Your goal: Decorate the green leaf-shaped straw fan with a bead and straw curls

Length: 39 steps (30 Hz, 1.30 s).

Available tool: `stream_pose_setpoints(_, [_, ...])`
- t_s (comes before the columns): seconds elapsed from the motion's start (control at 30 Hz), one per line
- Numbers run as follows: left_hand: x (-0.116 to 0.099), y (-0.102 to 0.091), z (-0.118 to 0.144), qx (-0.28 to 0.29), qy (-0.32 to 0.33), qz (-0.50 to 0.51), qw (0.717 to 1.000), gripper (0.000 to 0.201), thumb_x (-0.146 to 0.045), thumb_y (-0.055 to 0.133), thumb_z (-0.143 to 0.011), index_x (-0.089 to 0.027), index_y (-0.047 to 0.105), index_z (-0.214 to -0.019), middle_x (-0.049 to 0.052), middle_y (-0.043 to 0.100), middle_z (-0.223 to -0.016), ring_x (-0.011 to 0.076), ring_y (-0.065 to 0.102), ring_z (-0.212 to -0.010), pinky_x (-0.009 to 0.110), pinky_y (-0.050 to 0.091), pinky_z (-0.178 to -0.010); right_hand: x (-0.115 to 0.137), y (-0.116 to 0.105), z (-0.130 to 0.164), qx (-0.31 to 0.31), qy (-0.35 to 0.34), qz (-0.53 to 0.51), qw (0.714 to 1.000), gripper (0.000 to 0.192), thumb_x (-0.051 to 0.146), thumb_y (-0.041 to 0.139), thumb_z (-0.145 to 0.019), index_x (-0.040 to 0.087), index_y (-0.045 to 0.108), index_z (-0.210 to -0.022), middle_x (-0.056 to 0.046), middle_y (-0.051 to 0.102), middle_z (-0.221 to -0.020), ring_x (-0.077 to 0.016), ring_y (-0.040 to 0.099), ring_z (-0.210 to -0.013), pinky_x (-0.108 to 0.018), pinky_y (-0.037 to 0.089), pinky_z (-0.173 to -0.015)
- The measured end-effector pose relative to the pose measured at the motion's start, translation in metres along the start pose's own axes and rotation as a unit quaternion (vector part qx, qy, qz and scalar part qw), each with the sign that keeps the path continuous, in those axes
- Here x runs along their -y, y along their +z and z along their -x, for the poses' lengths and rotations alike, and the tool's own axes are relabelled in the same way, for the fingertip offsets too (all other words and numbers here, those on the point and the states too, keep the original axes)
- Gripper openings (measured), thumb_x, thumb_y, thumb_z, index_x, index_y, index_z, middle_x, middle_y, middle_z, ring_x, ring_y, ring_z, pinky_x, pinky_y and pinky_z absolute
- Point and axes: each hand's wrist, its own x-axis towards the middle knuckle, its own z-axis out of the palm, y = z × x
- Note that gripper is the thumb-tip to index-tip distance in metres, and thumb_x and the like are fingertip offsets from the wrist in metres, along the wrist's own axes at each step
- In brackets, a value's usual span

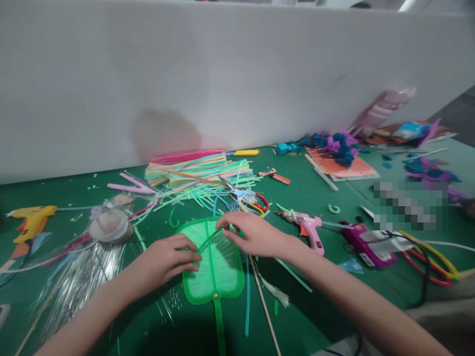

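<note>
The fan [224, 269] lay on the table [315, 316]. Over it, the left hand [171, 258] and the right hand [252, 232] pinched a strip [210, 240] between fingertips. Right of the fan lay a pink gun [314, 229]; scissors [264, 200] lay beyond.

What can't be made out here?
All in the head view:
End of the fan handle: cut off by the bottom edge.
Upper right corner of the fan: behind the right hand.
Grip of the left hand on the green strip: hidden by the hand itself.
Whatever lies under the mosaic patch: pixelated.
Contents of the tub: too blurred.
</note>
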Motion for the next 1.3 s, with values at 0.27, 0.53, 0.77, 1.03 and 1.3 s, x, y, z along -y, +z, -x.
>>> stream_pose_setpoints(0.27, [-0.006, -0.007, 0.008, -0.004, -0.044, 0.334, 0.942, 0.016, -0.036, 0.071, -0.082, -0.028, 0.080, -0.092, 0.006, 0.074, -0.086, 0.0183, 0.067, -0.080, 0.026, 0.050, -0.073, -0.008, -0.005, 0.004, 0.209, 0.023, -0.481, 0.851, 0.043, 0.046, 0.057, -0.093, 0.016, 0.058, -0.125, -0.004, 0.066, -0.091, -0.0094, 0.056, -0.071, -0.021, 0.042, -0.062])
stream_pose_setpoints(0.53, [0.001, 0.024, 0.006, -0.111, -0.045, 0.456, 0.882, 0.027, -0.049, 0.072, -0.077, -0.024, 0.081, -0.079, 0.009, 0.074, -0.086, 0.0190, 0.063, -0.076, 0.028, 0.046, -0.069, 0.003, 0.048, 0.014, 0.098, 0.089, -0.759, 0.638, 0.041, 0.044, 0.067, -0.088, 0.020, 0.057, -0.120, 0.003, 0.064, -0.071, -0.0066, 0.053, -0.051, -0.017, 0.037, -0.046])
stream_pose_setpoints(0.77, [0.002, 0.048, 0.006, -0.143, -0.097, 0.608, 0.775, 0.033, -0.047, 0.073, -0.078, -0.014, 0.076, -0.075, 0.005, 0.064, -0.083, 0.0095, 0.053, -0.062, 0.022, 0.039, -0.057, 0.003, 0.061, 0.019, 0.068, 0.138, -0.747, 0.647, 0.038, 0.049, 0.072, -0.082, 0.013, 0.065, -0.089, 0.002, 0.063, -0.061, -0.0052, 0.053, -0.045, -0.014, 0.035, -0.040])
stream_pose_setpoints(1.03, [-0.014, 0.071, 0.005, -0.129, -0.095, 0.741, 0.652, 0.048, -0.061, 0.055, -0.085, -0.017, 0.049, -0.066, -0.004, 0.045, -0.061, 0.0070, 0.047, -0.047, 0.016, 0.027, -0.040, 0.006, 0.060, 0.016, 0.044, 0.129, -0.762, 0.634, 0.046, 0.054, 0.068, -0.083, 0.009, 0.068, -0.095, -0.004, 0.070, -0.069, -0.0086, 0.066, -0.056, -0.015, 0.049, -0.050])
stream_pose_setpoints(1.3, [-0.013, 0.055, 0.006, -0.027, -0.094, 0.697, 0.710, 0.047, -0.053, 0.063, -0.083, -0.012, 0.059, -0.062, 0.008, 0.064, -0.075, 0.0117, 0.062, -0.053, 0.016, 0.030, -0.039, -0.003, 0.059, 0.022, 0.099, 0.119, -0.739, 0.656, 0.043, 0.050, 0.079, -0.073, 0.009, 0.067, -0.079, -0.003, 0.069, -0.061, -0.0093, 0.064, -0.047, -0.015, 0.047, -0.043])
